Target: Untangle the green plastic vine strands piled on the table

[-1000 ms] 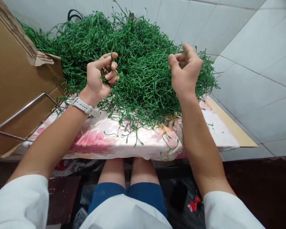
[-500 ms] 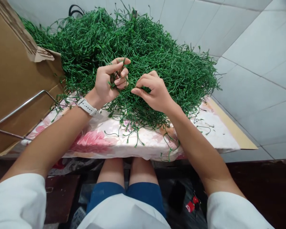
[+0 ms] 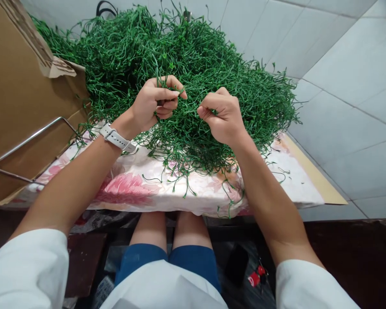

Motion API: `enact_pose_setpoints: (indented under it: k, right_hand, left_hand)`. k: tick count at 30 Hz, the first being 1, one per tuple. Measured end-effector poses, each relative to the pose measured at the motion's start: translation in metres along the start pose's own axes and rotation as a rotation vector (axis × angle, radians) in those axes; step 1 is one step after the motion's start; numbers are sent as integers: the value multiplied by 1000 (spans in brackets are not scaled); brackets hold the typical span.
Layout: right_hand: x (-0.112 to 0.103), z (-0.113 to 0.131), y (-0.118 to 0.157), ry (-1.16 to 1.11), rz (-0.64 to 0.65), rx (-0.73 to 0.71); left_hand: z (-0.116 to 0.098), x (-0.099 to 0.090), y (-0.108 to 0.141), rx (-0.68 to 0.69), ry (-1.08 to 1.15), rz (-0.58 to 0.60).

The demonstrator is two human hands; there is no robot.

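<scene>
A large heap of thin, curly green stems [image 3: 193,56] with small branched tips lies on the table, and both hands are over its near side. My left hand [image 3: 159,101], a white watch on its wrist, pinches a few green stems [image 3: 163,77] between thumb and fingers; their ends stick up above the knuckles. To its right, my right hand [image 3: 223,115] is closed, thumb pressed against the curled index finger. Whatever lies between those fingertips is too small or hidden to make out. A narrow gap separates the two hands.
A floral cloth [image 3: 167,189] covers the table, with loose stems along its front edge. At left stands a cardboard box [image 3: 28,98], a metal wire frame [image 3: 27,141] against it. White tiled wall [image 3: 347,86] borders the back and right. Below lie a dark phone-like slab [image 3: 237,265] and a red item [image 3: 254,279].
Both hands have shifted right. My left index finger has curled down, and stems now stand up above that hand. My right fingers have closed more tightly.
</scene>
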State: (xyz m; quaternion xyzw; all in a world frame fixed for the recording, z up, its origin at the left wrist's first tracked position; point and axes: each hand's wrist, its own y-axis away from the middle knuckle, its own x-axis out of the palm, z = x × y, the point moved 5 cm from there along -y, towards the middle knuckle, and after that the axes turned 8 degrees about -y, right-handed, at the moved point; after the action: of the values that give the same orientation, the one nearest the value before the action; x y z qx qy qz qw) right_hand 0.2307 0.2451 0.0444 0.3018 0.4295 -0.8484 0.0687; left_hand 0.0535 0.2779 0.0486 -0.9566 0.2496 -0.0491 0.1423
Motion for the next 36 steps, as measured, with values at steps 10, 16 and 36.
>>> enact_pose_setpoints:
  k: [10, 16, 36]
  right_hand:
    - [-11, -7, 2, 65, -252, 23]
    - [-25, -20, -4, 81, -455, 10]
    - [-126, -58, -103, 454, -175, 356]
  left_hand:
    - [-2, 17, 2, -111, 112, 1]
    - [3, 25, 4, -157, 270, 62]
    - [25, -13, 2, -77, 355, -78]
